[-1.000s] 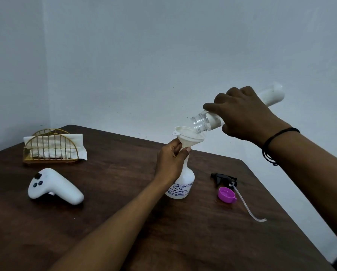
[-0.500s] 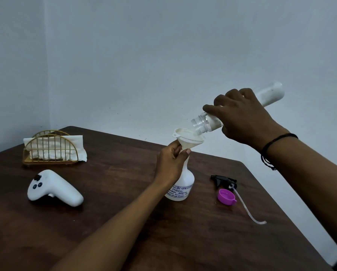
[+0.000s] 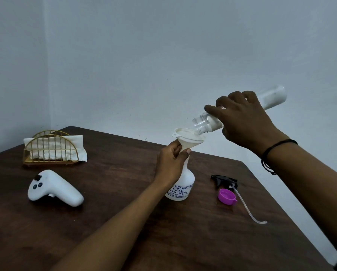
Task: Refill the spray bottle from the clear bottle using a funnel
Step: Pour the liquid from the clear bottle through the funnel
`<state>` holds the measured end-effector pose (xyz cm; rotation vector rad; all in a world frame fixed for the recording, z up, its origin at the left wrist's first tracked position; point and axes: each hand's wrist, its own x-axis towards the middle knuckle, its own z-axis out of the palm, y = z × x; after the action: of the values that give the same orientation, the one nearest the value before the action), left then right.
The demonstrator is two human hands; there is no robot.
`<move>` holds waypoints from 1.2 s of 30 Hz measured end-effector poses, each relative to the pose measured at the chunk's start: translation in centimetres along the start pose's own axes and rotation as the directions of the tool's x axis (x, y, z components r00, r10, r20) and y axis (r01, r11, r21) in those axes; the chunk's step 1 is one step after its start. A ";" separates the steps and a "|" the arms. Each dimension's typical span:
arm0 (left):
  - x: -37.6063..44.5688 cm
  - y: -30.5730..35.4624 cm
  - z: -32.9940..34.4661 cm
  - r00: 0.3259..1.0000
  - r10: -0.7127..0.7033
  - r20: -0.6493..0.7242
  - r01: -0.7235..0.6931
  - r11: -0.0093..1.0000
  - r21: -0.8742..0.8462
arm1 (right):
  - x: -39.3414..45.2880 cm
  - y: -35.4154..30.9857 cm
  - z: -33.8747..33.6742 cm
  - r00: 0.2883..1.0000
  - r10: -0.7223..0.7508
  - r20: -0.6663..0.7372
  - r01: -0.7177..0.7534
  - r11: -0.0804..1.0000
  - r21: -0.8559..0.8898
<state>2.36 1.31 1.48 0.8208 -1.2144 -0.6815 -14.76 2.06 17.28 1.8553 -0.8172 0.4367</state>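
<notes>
Since the earlier frame the right hand point(image 3: 241, 120) tipped the light, slippery clear plastic bottle point(image 3: 206, 124) lower over the white plastic funnel point(image 3: 189, 138), gripped mid-body, while the left hand point(image 3: 171, 163) pinches the funnel on the white spray bottle point(image 3: 183, 184) standing on the tabletop point(image 3: 124, 222).

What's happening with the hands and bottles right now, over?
Left hand grips funnel on spray bottle. Right hand tips clear bottle, mouth over funnel. Sprayer head and purple cap lie aside, nothing blocking.
</notes>
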 end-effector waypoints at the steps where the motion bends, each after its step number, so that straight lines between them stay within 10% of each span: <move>1: 0.0 0.0 0.0 1.000 0.000 -0.001 0.000 1.000 -0.003 | 0.0 0.0 0.1 1.000 0.002 -0.017 -0.002 1.000 0.003; 9: -0.2 0.3 -0.1 1.000 0.014 0.009 -0.014 1.000 -0.003 | 0.1 0.0 -0.1 0.999 0.026 -0.027 -0.025 0.999 0.023; 16: 0.0 0.3 0.0 1.000 0.017 -0.018 -0.016 0.999 0.037 | -0.6 -0.4 -0.8 0.917 0.254 0.306 -0.325 0.923 0.208; 36: -0.4 0.1 0.0 0.999 0.022 -0.027 -0.020 0.998 0.060 | -6.4 -5.8 1.1 0.637 0.718 0.279 -0.620 0.264 0.739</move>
<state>2.31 1.69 1.40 0.8632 -1.2217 -0.6179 -15.18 4.68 8.97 2.1196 -1.5177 1.7160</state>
